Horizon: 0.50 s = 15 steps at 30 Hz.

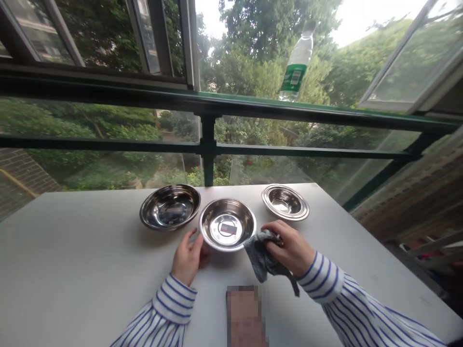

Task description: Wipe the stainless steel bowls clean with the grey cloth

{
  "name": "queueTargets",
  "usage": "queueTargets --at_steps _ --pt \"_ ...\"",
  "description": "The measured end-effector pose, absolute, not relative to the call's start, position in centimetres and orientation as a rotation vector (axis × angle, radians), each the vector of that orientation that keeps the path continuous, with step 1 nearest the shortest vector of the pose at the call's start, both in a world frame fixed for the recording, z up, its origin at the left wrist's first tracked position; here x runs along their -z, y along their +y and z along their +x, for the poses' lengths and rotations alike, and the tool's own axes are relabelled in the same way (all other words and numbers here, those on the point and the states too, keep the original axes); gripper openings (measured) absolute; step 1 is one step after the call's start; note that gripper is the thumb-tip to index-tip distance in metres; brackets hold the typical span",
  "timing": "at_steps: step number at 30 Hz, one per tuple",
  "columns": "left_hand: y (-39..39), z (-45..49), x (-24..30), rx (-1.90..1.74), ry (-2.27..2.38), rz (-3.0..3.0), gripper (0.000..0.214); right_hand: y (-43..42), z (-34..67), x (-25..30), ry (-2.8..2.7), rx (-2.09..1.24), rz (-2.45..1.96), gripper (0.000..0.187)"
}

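Single view looked forward and down from the wearer's head, over the near side of the white table (90,270); left hand (187,258) and right hand (292,246) were close, low in frame, bowls (227,214) just beyond, railing (253,108) across the upper half, trees (253,58) far behind it

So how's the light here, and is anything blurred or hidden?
In the head view, the sky is washed out nearly white; in the head view, bright reflections gleam inside the middle bowl; also in the head view, a blocky pixelated patch at the bottom hides detail.
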<state>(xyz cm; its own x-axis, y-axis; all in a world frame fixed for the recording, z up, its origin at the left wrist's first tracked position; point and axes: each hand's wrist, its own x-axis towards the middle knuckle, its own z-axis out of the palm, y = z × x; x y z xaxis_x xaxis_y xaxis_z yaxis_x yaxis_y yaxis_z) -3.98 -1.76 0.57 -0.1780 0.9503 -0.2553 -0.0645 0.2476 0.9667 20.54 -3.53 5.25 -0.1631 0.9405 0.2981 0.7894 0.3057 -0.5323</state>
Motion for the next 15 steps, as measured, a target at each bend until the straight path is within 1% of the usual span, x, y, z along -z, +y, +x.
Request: queueTargets --at_steps 3,4,6,8,10,12,14,15 --pt "-2.9 -4.3 -2.0 -1.362 1.658 1.171 0.045 -4.1 20.6 -4.9 -1.787 -0.489 -1.586 0.013" --pt "-3.4 -4.0 -2.5 -1.391 1.671 1.24 0.044 -4.2 20.5 -4.9 -1.744 -0.499 -1.595 0.011" --pt "-4.2 -2.8 -3.4 -1.27 1.48 1.351 0.05 -4.5 20.0 -4.8 -1.697 -0.448 -1.592 0.012" --pt "-4.7 -1.1 -4.0 -1.07 1.279 1.433 0.069 -4.9 19.5 -5.0 -1.663 -0.399 -1.568 0.016" --pt "-4.9 0.6 -4.2 -0.895 1.189 1.531 0.08 -5.2 18.9 -5.5 -1.62 -0.467 -1.53 0.021" --pt "-4.8 1.8 -4.4 -0.828 1.17 1.592 0.087 -5.5 18.6 -6.2 -1.552 -0.611 -1.494 0.025" --pt "-4.4 2.4 -4.7 -0.809 1.101 1.588 0.082 -5.7 18.6 -7.1 -1.477 -0.736 -1.455 0.029" --pt "-4.2 2.5 -4.9 -0.812 1.037 1.556 0.074 -5.7 18.8 -7.4 -1.444 -0.777 -1.435 0.03"
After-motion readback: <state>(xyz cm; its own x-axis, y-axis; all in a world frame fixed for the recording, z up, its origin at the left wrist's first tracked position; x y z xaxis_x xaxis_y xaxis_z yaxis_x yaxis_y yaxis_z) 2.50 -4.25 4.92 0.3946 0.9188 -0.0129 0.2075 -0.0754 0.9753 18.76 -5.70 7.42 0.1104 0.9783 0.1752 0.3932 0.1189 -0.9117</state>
